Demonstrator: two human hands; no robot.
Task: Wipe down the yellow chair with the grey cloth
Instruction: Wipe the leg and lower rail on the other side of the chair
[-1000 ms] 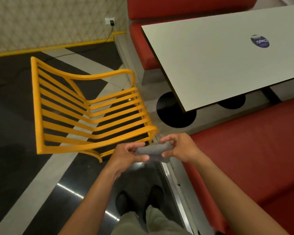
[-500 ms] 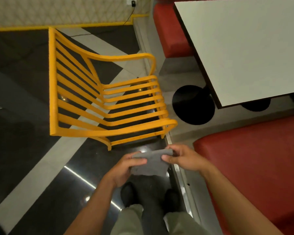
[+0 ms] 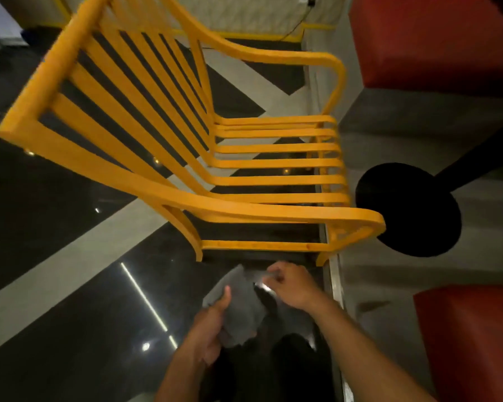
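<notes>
Yellow slatted chair (image 3: 244, 163) filling the upper and middle frame, seat slats running toward 3 o'clock, backrest rising toward 10 o'clock, near armrest sweeping across from 9 toward 3 o'clock. Below its near side rail, at about 6 o'clock of the frame, grey cloth (image 3: 238, 309) held in the air, partly unfolded and hanging loose, clear of the chair and not touching it. Left hand (image 3: 209, 329) at 7 o'clock of the cloth, closed on its lower left part, thumb pressed flat on top of the fabric, fingers hidden underneath. Right hand (image 3: 288, 282) at 2 o'clock of the cloth, fingers curled narrow and seeming to pinch the upper right edge; blurred there, so exact contact hard to confirm. Both forearms bare, entering from the bottom edge. Dark shoes just visible under the cloth at 6 o'clock. Glossy black floor (image 3: 70, 329) with a pale grey band crossing diagonally beneath the chair. Round black table base (image 3: 407, 210) at 3 o'clock of the chair, just beside the front end of the near armrest. Red bench seats (image 3: 471, 343) at 4 o'clock and at 1 o'clock of the frame.
</notes>
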